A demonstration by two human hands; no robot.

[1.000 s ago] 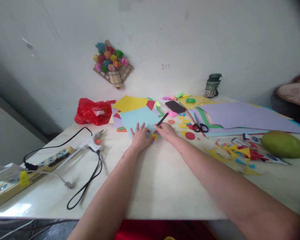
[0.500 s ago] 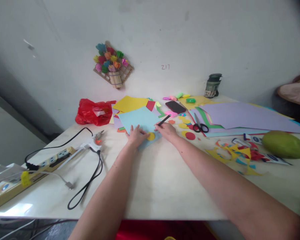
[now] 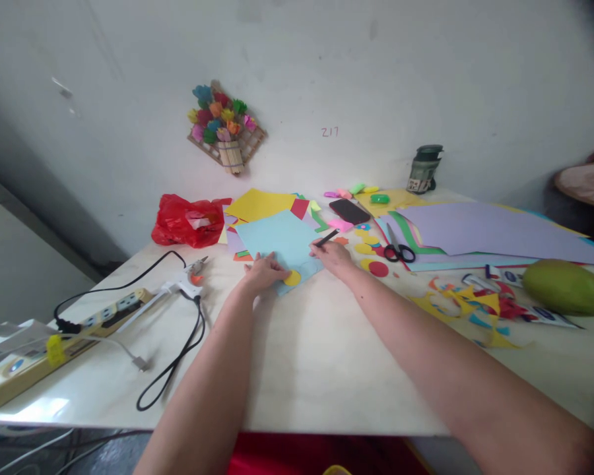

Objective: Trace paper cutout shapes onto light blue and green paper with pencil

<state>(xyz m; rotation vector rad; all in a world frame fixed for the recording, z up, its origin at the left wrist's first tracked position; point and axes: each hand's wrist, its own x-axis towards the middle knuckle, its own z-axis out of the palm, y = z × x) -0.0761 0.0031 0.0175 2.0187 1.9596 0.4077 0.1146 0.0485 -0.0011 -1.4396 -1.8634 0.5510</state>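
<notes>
A light blue sheet of paper [image 3: 277,234] lies on the table, one corner pointing toward me. My left hand [image 3: 263,272] is on its near left side, thumb and fingers at a small yellow paper circle [image 3: 292,278] lying on the sheet. Between the fingers of my right hand [image 3: 334,257] is a black pen [image 3: 327,238], slanting up to the right. This hand rests at the sheet's right corner. The pen's lower end is hidden by the fingers. Beside my right hand are cut circles, among them a red paper circle [image 3: 378,268].
Black-handled scissors [image 3: 399,252] and a phone [image 3: 349,211] lie to the right, near large purple paper [image 3: 455,227]. Paper scraps [image 3: 468,305] and a green fruit [image 3: 567,287] are farther right. A corded glue gun [image 3: 188,280], power strip [image 3: 109,320] and red plastic bag [image 3: 191,223] are left.
My left hand has drawn the yellow circle left and toward me on the blue sheet. My right hand stays at the sheet's right corner with the pen. The view has shifted slightly.
</notes>
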